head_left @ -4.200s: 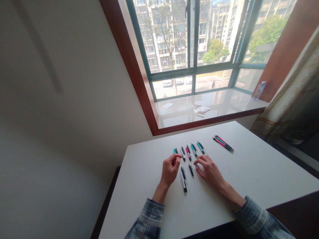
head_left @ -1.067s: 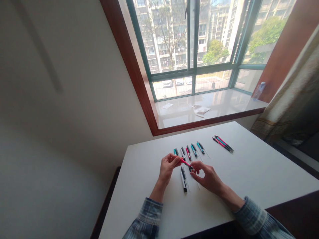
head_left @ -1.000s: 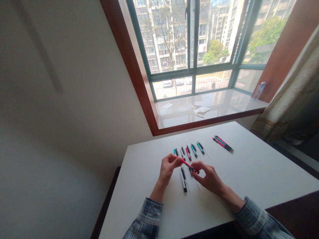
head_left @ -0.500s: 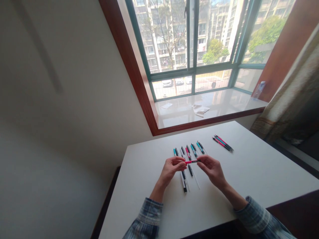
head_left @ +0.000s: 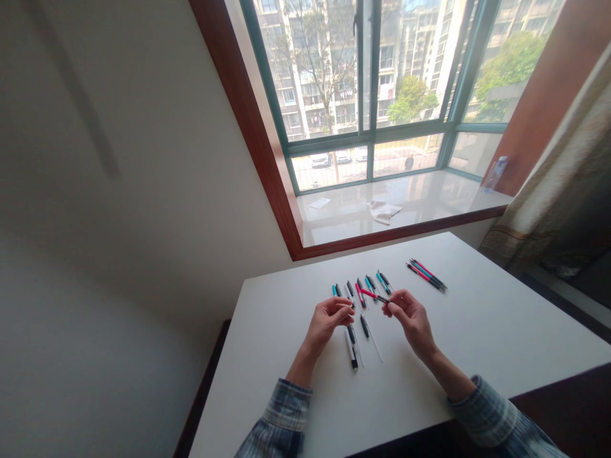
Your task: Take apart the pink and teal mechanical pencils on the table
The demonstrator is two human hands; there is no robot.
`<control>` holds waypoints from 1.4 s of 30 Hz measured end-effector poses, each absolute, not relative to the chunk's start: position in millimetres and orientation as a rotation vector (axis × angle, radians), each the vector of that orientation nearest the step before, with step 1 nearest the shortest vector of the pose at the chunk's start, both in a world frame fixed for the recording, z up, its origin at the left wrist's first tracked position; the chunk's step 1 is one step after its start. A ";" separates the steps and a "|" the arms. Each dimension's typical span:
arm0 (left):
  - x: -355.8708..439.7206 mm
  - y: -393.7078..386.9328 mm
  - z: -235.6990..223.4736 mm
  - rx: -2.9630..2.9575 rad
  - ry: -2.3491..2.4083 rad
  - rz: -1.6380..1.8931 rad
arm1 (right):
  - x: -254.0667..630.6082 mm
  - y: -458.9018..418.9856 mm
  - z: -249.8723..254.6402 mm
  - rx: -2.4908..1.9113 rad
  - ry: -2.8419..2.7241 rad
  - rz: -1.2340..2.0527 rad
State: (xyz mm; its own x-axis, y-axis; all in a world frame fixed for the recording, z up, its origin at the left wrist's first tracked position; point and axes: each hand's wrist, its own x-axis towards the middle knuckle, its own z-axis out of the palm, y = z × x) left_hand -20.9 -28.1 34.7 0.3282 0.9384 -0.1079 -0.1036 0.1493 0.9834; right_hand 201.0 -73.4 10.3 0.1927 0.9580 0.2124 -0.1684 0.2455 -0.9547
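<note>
A slim pink-and-black pen [head_left: 375, 296] is held in the air above the tabletop, between the two hands and just in front of a row of other pens. It is tilted, with the pink barrel pointing toward the left hand and the dark end pinched. The hold has just changed: the pen no longer bridges both hands and is carried by the right hand [head_left: 414, 320] alone, the grip clamped on the dark end between thumb and fingers. The left hand [head_left: 327, 321] is apart from the pen, with its fingers curled together; whether a small part is held inside cannot be told.

Just behind the pen, a row of slim teal, pink and black pens [head_left: 363, 286] is laid side by side on the white tabletop [head_left: 482, 331]. Nearer the person, two black pens [head_left: 352, 346] and a thin translucent rod [head_left: 375, 343] lie between the forearms. A bundle of pink and teal pens [head_left: 426, 275] lies further right, well apart from the hands. Blue plaid sleeves [head_left: 284, 420] are seen at the lower edge. A crumpled white cloth [head_left: 382, 212] is left on the pale stone windowsill [head_left: 443, 219] beyond.
</note>
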 end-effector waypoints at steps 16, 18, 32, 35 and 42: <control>-22.0 -28.9 34.4 1.186 0.832 0.978 | 189.3 -82.6 14.2 -0.993 -1.323 1.123; -21.9 -28.9 34.3 1.179 0.828 0.982 | 189.5 -82.1 12.8 -1.011 -1.343 1.105; -23.4 -25.6 30.6 1.113 0.842 0.998 | 188.9 -89.3 9.3 -1.019 -1.593 0.685; -22.6 -25.9 29.4 1.119 0.848 0.988 | 191.9 -92.5 13.6 -1.020 -1.625 0.495; -23.4 -24.8 31.4 1.112 0.901 1.080 | 194.2 -103.9 22.7 -0.936 -1.652 0.214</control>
